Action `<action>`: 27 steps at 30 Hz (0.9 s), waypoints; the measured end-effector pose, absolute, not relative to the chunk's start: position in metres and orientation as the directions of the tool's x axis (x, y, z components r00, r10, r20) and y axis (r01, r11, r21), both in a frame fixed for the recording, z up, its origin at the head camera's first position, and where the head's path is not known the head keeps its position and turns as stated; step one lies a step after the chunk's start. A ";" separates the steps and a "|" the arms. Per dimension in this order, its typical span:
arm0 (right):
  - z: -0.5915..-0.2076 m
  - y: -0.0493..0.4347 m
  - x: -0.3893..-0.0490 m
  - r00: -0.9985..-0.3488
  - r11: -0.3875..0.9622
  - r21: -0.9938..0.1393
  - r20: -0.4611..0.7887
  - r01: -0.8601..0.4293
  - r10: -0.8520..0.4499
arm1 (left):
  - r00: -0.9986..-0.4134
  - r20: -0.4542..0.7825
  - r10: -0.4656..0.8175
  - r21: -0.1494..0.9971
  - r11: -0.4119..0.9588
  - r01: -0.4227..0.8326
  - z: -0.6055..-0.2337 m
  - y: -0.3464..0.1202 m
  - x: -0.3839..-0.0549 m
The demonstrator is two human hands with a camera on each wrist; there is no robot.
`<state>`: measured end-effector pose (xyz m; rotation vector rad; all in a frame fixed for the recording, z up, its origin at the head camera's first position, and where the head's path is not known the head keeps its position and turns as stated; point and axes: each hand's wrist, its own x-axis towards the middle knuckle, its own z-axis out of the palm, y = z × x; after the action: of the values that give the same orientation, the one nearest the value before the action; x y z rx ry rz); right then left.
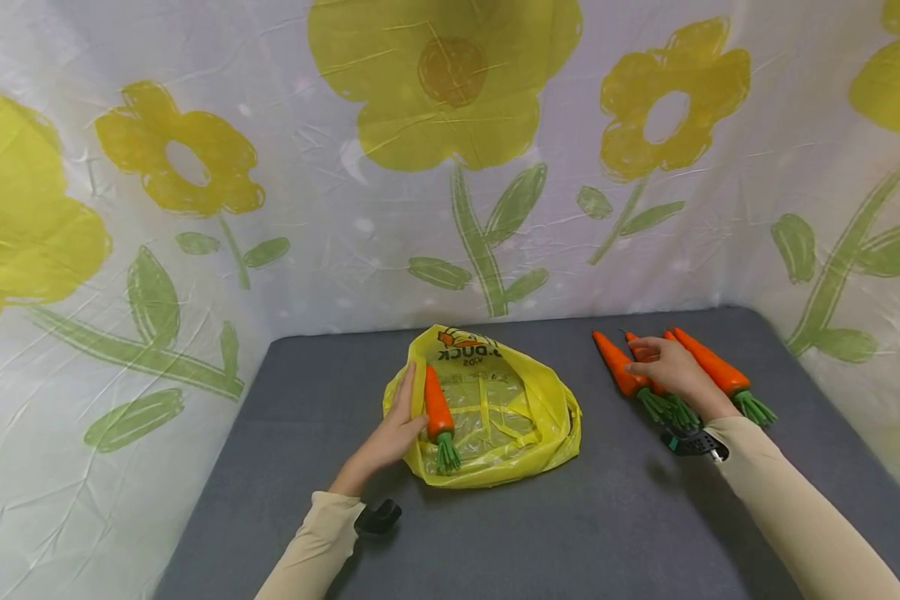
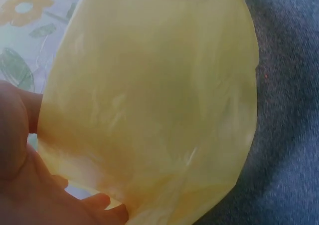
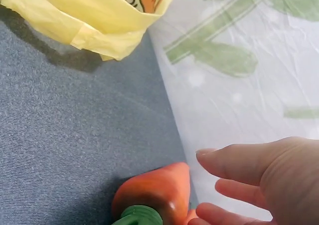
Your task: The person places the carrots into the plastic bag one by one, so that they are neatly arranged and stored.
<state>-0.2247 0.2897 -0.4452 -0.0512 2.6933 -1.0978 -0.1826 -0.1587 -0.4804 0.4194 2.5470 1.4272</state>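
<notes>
A yellow plastic bag point(image 1: 547, 392) with a duck print lies on the table, its mouth facing up. Inside it, along the left side, is one orange carrot point(image 1: 437, 400) with a green top. My left hand point(image 1: 390, 433) holds the bag's left rim, thumb over the edge and fingers along the outer wall; the bag point(image 2: 149, 85) fills most of the left wrist view. My right hand point(image 1: 671, 367) hovers over several carrots, between a left carrot point(image 1: 613, 360) and a right carrot point(image 1: 712, 362), partly covering those between. Thumb and fingers are apart near a carrot point(image 3: 149, 192) in the right wrist view.
The dark grey table point(image 1: 495, 533) reaches back to a white curtain point(image 1: 330, 250) printed with yellow flowers, which also hangs at both sides. The carrots lie near the table's back right, to the right of the bag.
</notes>
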 end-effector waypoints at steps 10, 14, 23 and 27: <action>-0.447 0.284 -0.226 -0.979 0.785 -0.620 -0.149 -0.016 -0.138 | -0.961 -0.029 0.275 0.867 0.486 0.113 -0.478 -0.151 -0.183; -0.448 0.283 -0.227 -0.977 0.795 -0.607 -0.161 -0.011 -0.137 | -0.960 -0.018 0.279 0.872 0.474 0.121 -0.476 -0.145 -0.186; -0.447 0.279 -0.230 -0.977 0.812 -0.583 -0.172 0.001 -0.123 | -0.963 -0.029 0.267 0.879 0.465 0.102 -0.477 -0.134 -0.196; -0.449 0.277 -0.231 -0.977 0.823 -0.568 -0.175 0.000 -0.122 | -0.967 -0.031 0.253 0.878 0.470 0.095 -0.475 -0.134 -0.199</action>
<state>-0.2313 0.2775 -0.4486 -0.0949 2.8020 -0.8728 -0.1991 -0.1337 -0.4755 0.3054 2.5557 1.5109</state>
